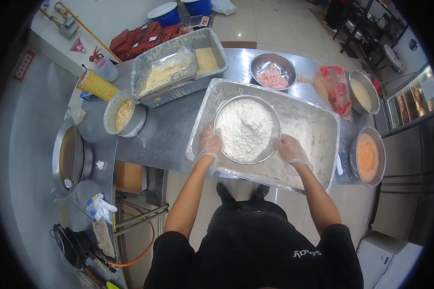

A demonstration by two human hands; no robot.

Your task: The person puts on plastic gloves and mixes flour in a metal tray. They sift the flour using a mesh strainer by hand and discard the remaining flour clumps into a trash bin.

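Observation:
Between my two hands is a round metal sieve [274, 153] heaped with white flour [246, 129]. A small wire loop sticks out from its far rim. My left hand [210, 143], in a clear plastic glove, is closed on the sieve's left rim. On the right rim my right hand [291, 149], gloved the same way, grips with bent fingers. Underneath lies a large rectangular metal tray [333, 144] dusted with flour. The sieve is over the tray's left half; whether it touches the tray's bottom I cannot tell.
Behind the tray stand a grey tub [222, 53] and a metal bowl with pink meat [272, 77]. To the right are a red plastic bag [333, 86], a bowl of pale liquid [361, 94] and one of orange mixture [367, 156]. A pot [125, 120] sits left.

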